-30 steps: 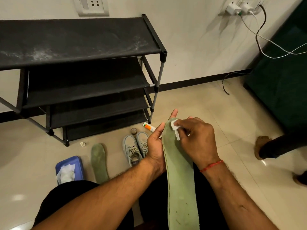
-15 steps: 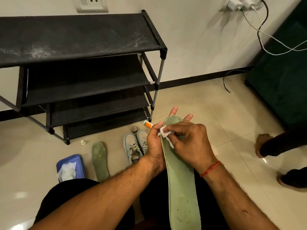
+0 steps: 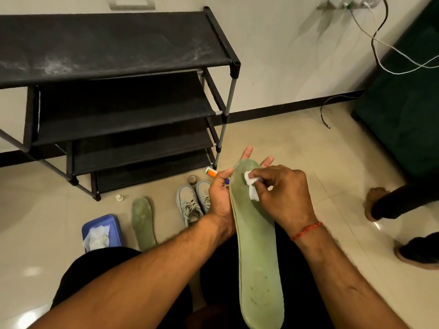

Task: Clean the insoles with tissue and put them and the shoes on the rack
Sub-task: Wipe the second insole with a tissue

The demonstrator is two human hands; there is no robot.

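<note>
Our left hand (image 3: 219, 198) cups the green insole (image 3: 257, 245) from behind to brace it while our right hand (image 3: 282, 193) pinches tissue (image 3: 252, 185) against its toe

Head camera looks forward and down, close over hands (image 3: 249, 195), rack (image 3: 118, 91) ahead.

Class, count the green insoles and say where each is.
2. One insole is held by the left hand while the right hand wipes it with tissue. The other insole lies on the floor between the blue tissue box and the shoes.
</note>
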